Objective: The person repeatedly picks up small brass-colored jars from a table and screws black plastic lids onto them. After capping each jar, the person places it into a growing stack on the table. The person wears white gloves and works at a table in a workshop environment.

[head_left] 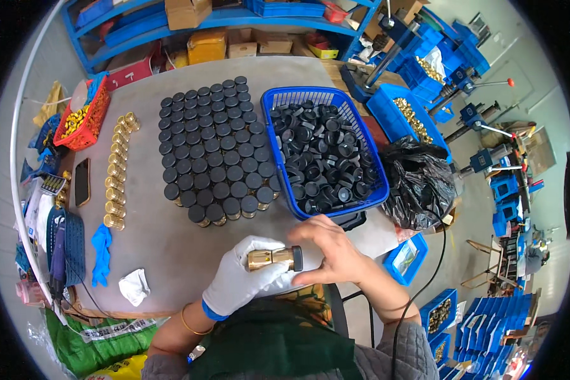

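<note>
My left hand [244, 275], in a white glove, is closed around a brass fitting [260, 259] held level above the table's front edge. A black cap [297, 258] sits on the fitting's right end. My right hand [332, 253] is bare; its thumb and fingers are spread around the cap with a gap on both sides. Beyond them stand rows of brass fittings with black caps [216, 174]. To their right, a blue basket [382, 190] holds loose black caps [320, 149]. A line of uncapped brass fittings [115, 183] stands at the left.
On the grey table [152, 247] lie a phone [82, 182], a blue glove [101, 253] and a white cloth [134, 287]. An orange basket [101, 117] stands far left. A black plastic bag [421, 183] and hand presses [472, 117] are on the right.
</note>
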`<action>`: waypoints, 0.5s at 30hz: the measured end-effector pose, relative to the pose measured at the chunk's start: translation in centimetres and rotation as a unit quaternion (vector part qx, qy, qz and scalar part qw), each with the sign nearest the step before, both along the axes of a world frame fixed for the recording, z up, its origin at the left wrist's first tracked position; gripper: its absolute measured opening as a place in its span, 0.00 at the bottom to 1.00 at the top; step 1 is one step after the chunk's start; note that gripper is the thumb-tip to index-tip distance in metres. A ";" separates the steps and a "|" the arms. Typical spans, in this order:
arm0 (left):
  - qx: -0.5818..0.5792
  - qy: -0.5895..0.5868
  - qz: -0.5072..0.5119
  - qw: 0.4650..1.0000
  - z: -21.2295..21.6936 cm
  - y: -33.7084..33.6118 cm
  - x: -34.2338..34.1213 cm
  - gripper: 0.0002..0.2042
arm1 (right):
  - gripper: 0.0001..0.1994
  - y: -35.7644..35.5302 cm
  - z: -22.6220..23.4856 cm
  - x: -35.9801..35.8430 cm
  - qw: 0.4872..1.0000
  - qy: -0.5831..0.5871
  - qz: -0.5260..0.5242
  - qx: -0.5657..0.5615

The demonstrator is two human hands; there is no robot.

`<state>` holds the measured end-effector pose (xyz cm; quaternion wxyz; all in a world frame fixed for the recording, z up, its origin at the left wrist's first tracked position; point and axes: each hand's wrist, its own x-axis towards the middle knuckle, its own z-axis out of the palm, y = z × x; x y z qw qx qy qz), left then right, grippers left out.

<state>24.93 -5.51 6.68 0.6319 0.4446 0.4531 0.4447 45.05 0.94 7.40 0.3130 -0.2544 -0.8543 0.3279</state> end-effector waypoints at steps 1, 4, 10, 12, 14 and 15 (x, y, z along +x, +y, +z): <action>-0.012 -0.001 0.001 1.000 -0.2 0.1 0.0 0.16 | 0.17 0.0 0.1 0.1 1.000 0.002 0.005 0.001; 0.139 0.103 0.000 0.985 -0.9 -0.4 0.4 0.16 | 0.16 0.9 -0.7 0.7 0.994 -0.020 0.068 -0.088; 0.169 0.160 0.044 0.972 -0.9 0.8 0.5 0.22 | 0.08 8.5 -3.5 2.9 0.948 -0.221 -0.190 0.130; 0.245 0.199 0.056 0.947 -2.0 1.5 0.3 0.26 | 0.11 10.1 -4.5 4.0 0.928 -0.288 -0.151 0.184; 0.230 0.202 0.059 0.950 -2.1 2.1 0.0 0.29 | 0.13 10.9 -4.8 4.5 0.913 -0.331 -0.126 0.204; 0.192 0.192 0.062 0.961 -1.9 2.4 0.0 0.30 | 0.14 11.1 -4.9 4.7 0.910 -0.342 -0.123 0.198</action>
